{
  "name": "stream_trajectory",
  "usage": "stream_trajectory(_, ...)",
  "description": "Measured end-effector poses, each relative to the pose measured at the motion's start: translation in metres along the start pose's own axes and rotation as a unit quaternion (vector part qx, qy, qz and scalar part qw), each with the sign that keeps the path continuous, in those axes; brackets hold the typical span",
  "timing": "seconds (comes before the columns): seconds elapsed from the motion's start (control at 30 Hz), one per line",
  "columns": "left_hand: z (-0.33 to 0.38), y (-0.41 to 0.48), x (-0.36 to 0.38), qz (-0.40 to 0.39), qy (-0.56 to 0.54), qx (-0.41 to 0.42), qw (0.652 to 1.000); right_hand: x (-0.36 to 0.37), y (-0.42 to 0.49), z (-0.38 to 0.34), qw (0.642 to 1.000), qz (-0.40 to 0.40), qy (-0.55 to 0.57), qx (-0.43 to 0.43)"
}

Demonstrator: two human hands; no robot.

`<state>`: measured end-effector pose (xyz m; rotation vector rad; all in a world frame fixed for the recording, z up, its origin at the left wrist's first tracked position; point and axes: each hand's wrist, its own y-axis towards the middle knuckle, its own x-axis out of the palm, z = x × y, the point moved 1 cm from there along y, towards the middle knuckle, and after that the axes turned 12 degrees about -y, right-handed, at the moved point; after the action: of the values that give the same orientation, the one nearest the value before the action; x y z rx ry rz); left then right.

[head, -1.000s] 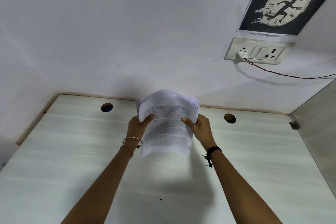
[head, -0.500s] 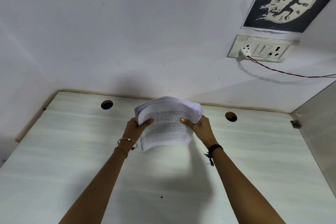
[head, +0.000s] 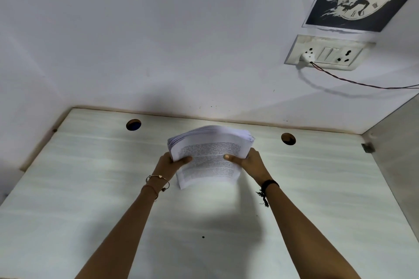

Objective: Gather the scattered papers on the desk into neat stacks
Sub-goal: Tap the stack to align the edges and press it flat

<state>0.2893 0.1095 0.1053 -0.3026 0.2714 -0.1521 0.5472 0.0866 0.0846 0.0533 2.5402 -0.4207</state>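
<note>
A thick stack of printed papers (head: pixel 209 156) stands tilted, its upper edges fanned, above the pale desk (head: pixel 90 188).

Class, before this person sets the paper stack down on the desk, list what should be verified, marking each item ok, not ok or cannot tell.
1. Left hand has a grip on the paper stack at its left edge: ok.
2. Right hand has a grip on its right edge: ok.
3. Sheets squared: not ok, the upper edges fan out.
4. Lower edge touching the desk: cannot tell, blurred.
5. Cable holes lie apart from the stack: ok.
</note>
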Motion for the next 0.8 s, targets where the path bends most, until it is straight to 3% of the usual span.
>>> stream_trajectory(0.1, -0.004, 0.0, -0.002, -0.024, -0.006, -0.003, 1.0, 0.004, -0.002, 0.013, 0.998, -0.053, -0.002, 0.016)
stream_trajectory(0.23, 0.032, 0.006, -0.025, -0.088, -0.028, 0.079, 0.993, -0.001, 0.006, 0.006, 0.997, -0.022, -0.07, -0.008)
stream_trajectory(0.3, 0.06, 0.011, -0.042, -0.161, 0.026, 0.11, 0.981, -0.006, 0.008, -0.008, 0.995, -0.013, -0.09, -0.036)
stream_trajectory(0.37, 0.087, 0.014, -0.052, -0.236, 0.108, 0.069, 0.963, -0.012, 0.012, -0.019, 0.99, 0.0, -0.128, -0.059)
stream_trajectory(0.43, 0.099, 0.017, -0.046, -0.261, 0.2, 0.037, 0.944, -0.016, 0.015, -0.035, 0.976, 0.001, -0.195, -0.093)
stream_trajectory(0.5, 0.104, 0.016, -0.031, -0.232, 0.282, 0.048, 0.93, -0.018, 0.017, -0.054, 0.954, -0.011, -0.268, -0.133)
stream_trajectory(0.6, 0.098, 0.015, -0.016, -0.141, 0.273, 0.097, 0.947, -0.027, 0.02, -0.072, 0.932, -0.02, -0.321, -0.168)
stream_trajectory(0.73, 0.099, 0.013, -0.028, -0.1, 0.162, 0.106, 0.976, -0.054, 0.02, -0.072, 0.984, -0.015, -0.141, -0.111)
stream_trajectory(0.8, 0.098, 0.014, -0.039, -0.097, 0.11, 0.104, 0.984, -0.071, 0.018, -0.066, 0.992, 0.007, -0.096, -0.075)
